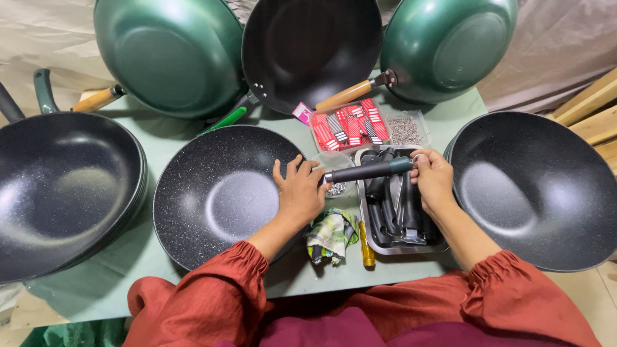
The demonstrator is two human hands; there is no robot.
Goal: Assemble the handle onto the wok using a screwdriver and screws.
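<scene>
A speckled black wok (218, 193) lies on the green table in front of me. My left hand (299, 190) grips its right rim, fingers curled over the edge. A dark handle with a green end (369, 170) lies level against that rim, its metal end by my left fingers. My right hand (432, 177) holds the handle's green end. Both my arms wear rust-red sleeves.
A metal tray (363, 204) of several black handles lies under my right hand. Behind it sit a box of red packets (350, 127) and a box of small screws (405, 130). A rag (331, 234) and screwdriver (366, 246) lie near me. More woks ring the table.
</scene>
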